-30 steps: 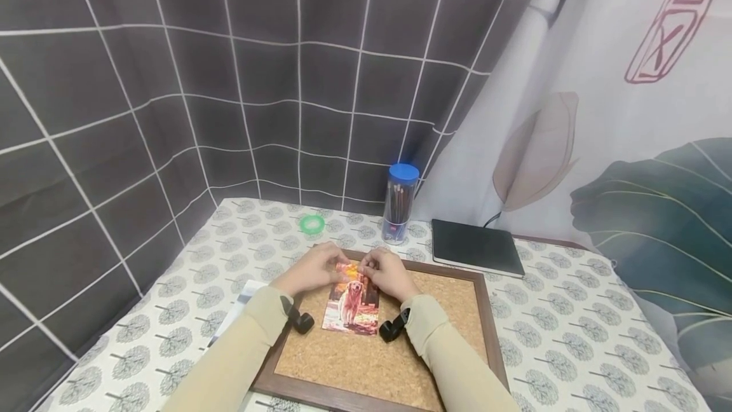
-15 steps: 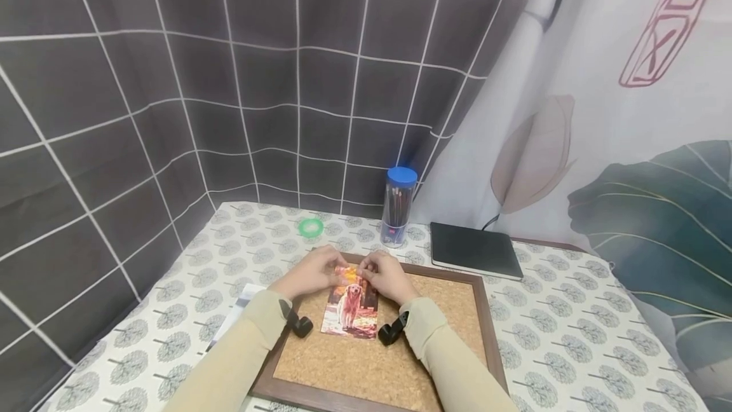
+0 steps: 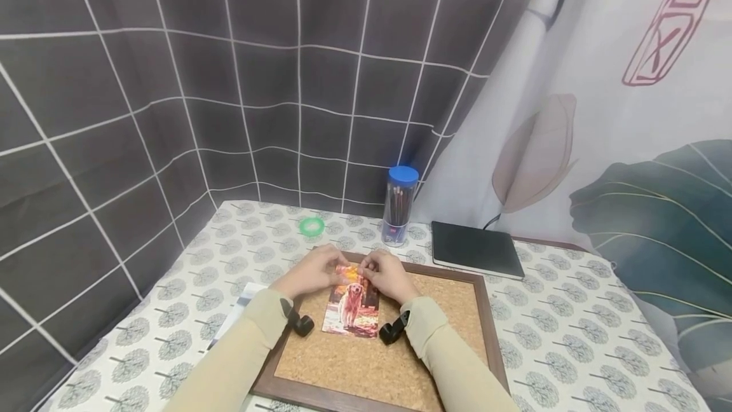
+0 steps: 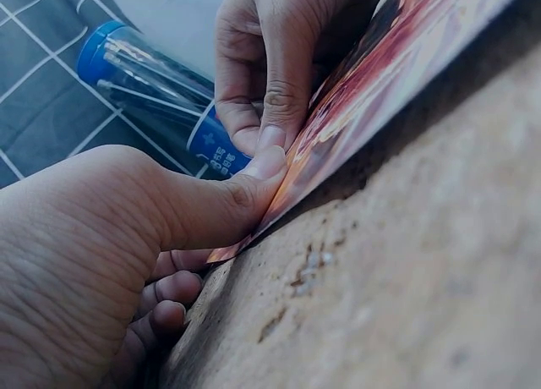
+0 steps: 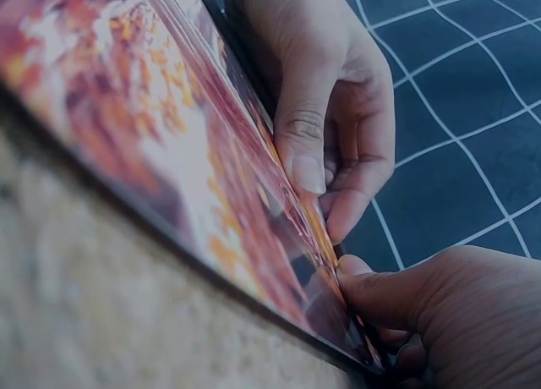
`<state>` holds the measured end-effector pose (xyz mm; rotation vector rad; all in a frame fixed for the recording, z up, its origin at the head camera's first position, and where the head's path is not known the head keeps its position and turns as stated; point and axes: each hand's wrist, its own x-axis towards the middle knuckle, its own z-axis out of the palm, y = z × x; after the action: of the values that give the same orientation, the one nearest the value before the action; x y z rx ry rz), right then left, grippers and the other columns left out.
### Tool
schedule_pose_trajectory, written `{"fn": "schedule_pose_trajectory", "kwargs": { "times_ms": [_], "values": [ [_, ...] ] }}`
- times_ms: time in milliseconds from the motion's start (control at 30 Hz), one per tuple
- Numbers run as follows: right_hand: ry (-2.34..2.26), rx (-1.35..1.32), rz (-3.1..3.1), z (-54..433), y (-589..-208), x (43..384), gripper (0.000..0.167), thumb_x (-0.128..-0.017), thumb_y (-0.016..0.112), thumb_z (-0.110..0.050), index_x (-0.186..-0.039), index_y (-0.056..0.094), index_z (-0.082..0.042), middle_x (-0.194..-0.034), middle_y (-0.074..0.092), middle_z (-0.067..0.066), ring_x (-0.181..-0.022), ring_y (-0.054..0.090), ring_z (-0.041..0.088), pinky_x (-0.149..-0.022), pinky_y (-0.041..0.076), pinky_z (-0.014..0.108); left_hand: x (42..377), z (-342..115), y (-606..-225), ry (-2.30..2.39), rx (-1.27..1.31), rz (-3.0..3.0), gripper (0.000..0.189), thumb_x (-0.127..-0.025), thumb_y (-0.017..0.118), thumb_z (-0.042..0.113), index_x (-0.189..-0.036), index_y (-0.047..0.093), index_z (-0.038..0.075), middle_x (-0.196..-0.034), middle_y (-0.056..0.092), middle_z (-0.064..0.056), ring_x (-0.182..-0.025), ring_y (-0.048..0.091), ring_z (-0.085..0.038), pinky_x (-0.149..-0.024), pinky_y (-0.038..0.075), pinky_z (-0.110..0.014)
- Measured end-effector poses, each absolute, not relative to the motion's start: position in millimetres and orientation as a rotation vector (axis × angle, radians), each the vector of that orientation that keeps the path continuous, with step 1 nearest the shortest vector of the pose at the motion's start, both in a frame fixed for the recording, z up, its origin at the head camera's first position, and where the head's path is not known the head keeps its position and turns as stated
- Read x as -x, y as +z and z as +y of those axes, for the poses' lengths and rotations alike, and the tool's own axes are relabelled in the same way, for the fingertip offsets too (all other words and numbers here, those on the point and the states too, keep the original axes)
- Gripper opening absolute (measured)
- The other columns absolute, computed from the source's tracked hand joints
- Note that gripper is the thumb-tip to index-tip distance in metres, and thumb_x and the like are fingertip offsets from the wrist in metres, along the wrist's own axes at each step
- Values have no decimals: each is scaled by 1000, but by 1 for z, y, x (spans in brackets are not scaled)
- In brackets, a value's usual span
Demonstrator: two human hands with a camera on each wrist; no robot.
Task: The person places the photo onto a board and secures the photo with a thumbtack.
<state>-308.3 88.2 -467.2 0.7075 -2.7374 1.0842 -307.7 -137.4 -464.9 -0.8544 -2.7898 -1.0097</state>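
A photo of a golden dog against orange foliage (image 3: pixel 350 316) lies over the upper part of a cork board (image 3: pixel 326 361) with a brown wooden frame. My left hand (image 3: pixel 311 270) pinches the photo near its upper left corner, thumb on the printed face. At the upper right part, my right hand (image 3: pixel 390 275) pinches the same edge with thumb and fingers. Seen from the left wrist, the two thumbs nearly meet along the photo's edge (image 4: pixel 338 144). In the right wrist view the photo (image 5: pixel 194 178) stands slightly off the cork. Fingers behind the photo are partly hidden.
Behind the board stand a clear tube of pencils with a blue lid (image 3: pixel 398 205) and a green tape roll (image 3: pixel 311 226). A black notebook (image 3: pixel 477 248) lies at the back right. A white sheet (image 3: pixel 234 310) sticks out under the left arm. A patterned cloth covers the table (image 3: pixel 572 336).
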Motion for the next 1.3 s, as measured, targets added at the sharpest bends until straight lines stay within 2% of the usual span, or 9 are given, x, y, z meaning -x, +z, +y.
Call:
{"fn": "schedule_pose_trajectory", "kwargs": {
  "times_ms": [633,933,1300],
  "values": [
    [1113,-674,-2726,87,-468,310,10,-88,76,-15,-84,67,-15,-80,56,-4,-71,53,9,-66,47,27,307,-137,-465,-1014,860,-2780,30,-82,82,31,-106,70,19,-110,64,3,-107,59,-20,-99,46,-49],
    [1123,-662,-2732,88,-467,309,8,-88,77,-16,-83,71,-17,-79,58,-5,-72,54,10,-70,48,29,308,-137,-465,-1008,856,-2792,32,-81,82,32,-107,69,18,-109,64,3,-105,58,-19,-98,47,-47],
    [1176,-625,-2740,87,-466,308,5,-86,78,-15,-83,74,-15,-79,60,-4,-72,54,10,-67,48,28,308,-138,-466,-1023,874,-2774,31,-82,82,33,-106,70,18,-109,64,3,-105,59,-19,-97,48,-46]
  ]
}}
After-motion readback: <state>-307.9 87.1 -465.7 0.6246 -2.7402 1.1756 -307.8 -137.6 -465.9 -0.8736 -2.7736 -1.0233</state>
